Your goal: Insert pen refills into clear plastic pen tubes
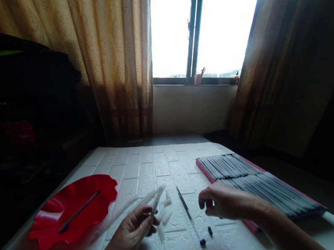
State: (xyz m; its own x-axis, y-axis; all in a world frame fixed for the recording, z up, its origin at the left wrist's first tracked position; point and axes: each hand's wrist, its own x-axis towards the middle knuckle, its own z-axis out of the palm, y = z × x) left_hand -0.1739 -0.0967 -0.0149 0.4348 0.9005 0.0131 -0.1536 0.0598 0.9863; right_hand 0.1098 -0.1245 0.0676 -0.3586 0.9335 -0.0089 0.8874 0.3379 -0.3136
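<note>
My left hand [139, 227] is closed on a clear pen barrel [158, 201], which points up and away. Around its fingertips lie more clear tubes and small clear caps [167, 218], some blurred. A dark-tipped pen refill [185, 207] rests on the white table between my hands. Near its lower end are a black pen plug [202, 242] and a second small black plug [210, 231]. My right hand [223, 202] hovers right of the refill with fingers bent and a gap between them, and I see nothing in it. Its far side is hidden.
A red scalloped plate [71, 201] at the left holds one dark pen [80, 211]. To the right, a red-edged box [205, 171] is packed with rows of pens [269, 197], partly behind my right forearm. A window and curtains [114, 57] stand beyond the table.
</note>
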